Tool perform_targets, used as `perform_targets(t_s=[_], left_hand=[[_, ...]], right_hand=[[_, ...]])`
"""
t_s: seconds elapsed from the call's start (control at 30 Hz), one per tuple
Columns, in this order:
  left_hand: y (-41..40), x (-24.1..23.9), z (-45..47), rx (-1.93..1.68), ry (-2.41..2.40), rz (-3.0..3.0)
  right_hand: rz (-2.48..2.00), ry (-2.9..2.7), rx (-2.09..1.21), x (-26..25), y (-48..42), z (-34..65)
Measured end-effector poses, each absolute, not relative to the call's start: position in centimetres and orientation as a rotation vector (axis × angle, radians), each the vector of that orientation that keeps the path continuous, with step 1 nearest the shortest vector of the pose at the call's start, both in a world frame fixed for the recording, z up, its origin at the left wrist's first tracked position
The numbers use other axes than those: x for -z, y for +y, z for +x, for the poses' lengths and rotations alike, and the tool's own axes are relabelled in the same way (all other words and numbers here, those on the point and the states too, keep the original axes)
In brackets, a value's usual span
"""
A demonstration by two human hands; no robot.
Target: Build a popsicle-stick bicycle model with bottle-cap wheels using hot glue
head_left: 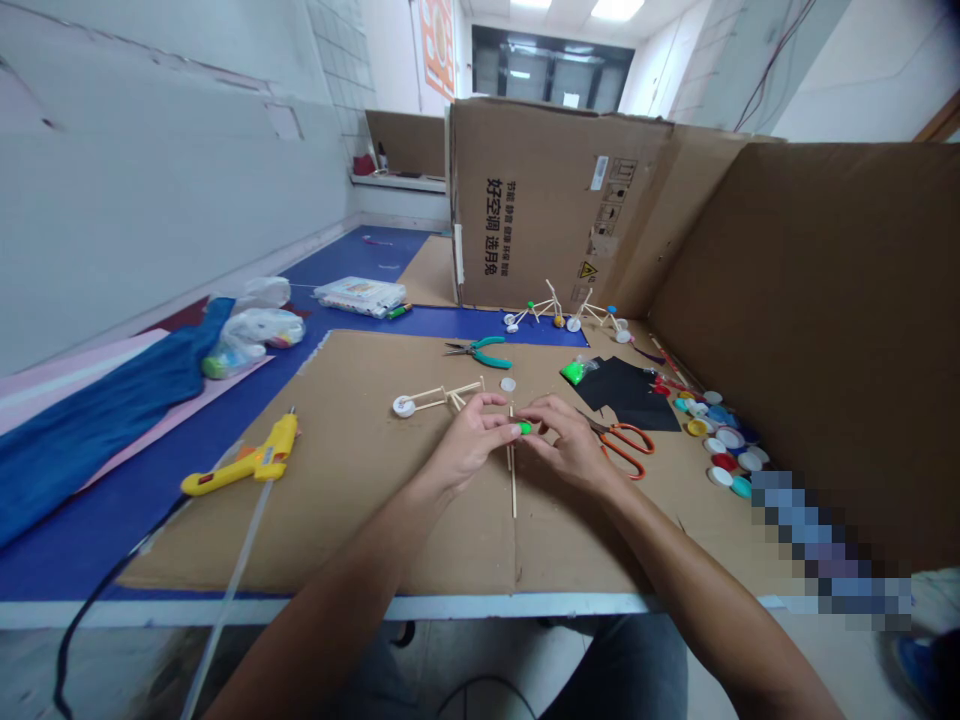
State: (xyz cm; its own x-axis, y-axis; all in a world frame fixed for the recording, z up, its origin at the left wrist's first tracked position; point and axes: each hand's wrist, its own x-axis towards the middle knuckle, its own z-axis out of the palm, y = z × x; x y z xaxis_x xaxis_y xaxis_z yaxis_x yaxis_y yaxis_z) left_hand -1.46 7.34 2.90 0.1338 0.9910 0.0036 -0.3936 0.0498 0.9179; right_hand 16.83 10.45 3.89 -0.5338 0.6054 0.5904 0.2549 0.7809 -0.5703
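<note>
A small bright green lump of what looks like modelling clay [525,428] is between the fingertips of both hands. My left hand [474,440] pinches it from the left, and my right hand [564,440] closes on it from the right. Under the hands, thin wooden sticks [514,492] lie on the cardboard sheet. Partly hidden behind my left hand is a stick frame [431,400] with a white bottle-cap wheel [403,407]. A pale disc [508,384] lies just beyond the fingers. Orange-handled scissors [630,440] rest right beside my right hand.
A yellow glue gun [274,450] with its cord is at left. Teal pliers [484,352] lie farther back. Two stick models [551,310] [596,315] stand before a cardboard box [555,200]. Black sheet [626,390], a green clay packet [573,373] and several bottle caps [729,438] sit right.
</note>
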Motion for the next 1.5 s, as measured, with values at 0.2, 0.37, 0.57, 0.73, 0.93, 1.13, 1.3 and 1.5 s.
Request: perform_targets(t_s=[0.2,0.37,0.57,0.73,0.93,1.13,1.3,1.5], left_hand=[[7.28,-3.05,-1.43,-1.262,0.834,0.938],[7.44,-2.89,-1.45,-1.288,0.823,0.951],[7.44,-2.81,-1.57,-1.278,0.841,0.93],[7.32,-2.93,-1.5,-1.291,0.849,0.958],[7.31,-2.83,-1.46,-1.275,0.863,0.943],[7.26,-2.95,-1.4,-1.289,0.859,0.951],[7.2,-3.1,-1.34,-1.264,0.851,0.945],[7.34,-3.07,-1.44,-1.321,0.814,0.953]], right_hand=[[-0.642,-2.119,-0.561,-4.04,10.42,16.86],[-0.655,-2.13,-0.564,-4.12,10.47,16.86],[-0.624,-2.124,-0.495,-4.13,10.56,17.01],[-0.614,-2.138,-0.461,-4.13,10.47,16.95],[-0.609,-2.136,-0.447,-4.11,10.46,16.97],[-0.554,-2.166,-0.383,-3.87,10.71,16.99],[-0.536,-2.178,-0.343,-3.81,10.65,16.9],[-0.601,-2.13,-0.469,-4.18,10.54,17.08]])
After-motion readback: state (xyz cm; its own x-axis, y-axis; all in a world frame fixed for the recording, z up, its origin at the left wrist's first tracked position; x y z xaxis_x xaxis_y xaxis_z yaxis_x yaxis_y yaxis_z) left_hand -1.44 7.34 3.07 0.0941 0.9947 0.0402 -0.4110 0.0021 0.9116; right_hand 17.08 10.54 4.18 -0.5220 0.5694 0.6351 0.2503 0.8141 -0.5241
